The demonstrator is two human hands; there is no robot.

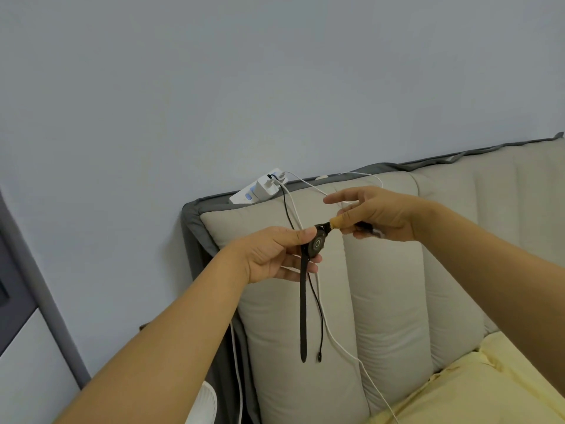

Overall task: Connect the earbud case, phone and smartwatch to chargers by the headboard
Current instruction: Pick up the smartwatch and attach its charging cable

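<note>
The smartwatch (316, 243) is held in the air in front of the padded headboard (397, 270), its round dark body showing a ring on the upward face. One dark strap hangs straight down from it; the other runs right into the right hand. The left hand (275, 255) pinches the watch body, thumb on its upper edge and curled fingers beneath. The right hand (376, 215) grips the other strap, thumb pressed near the watch, forefinger stretched out to the left, the remaining fingers curled round the strap.

Behind the watch a black cable (315, 301) drops from the charger block (269, 186) and ends in a small plug hanging free beside the strap tip. A white cable (342, 347) from the same block trails down past the watch toward the yellow sheet (489, 387). The charger block sits in a white power strip (244, 197) lying on top of the headboard against the grey wall (214, 87).
</note>
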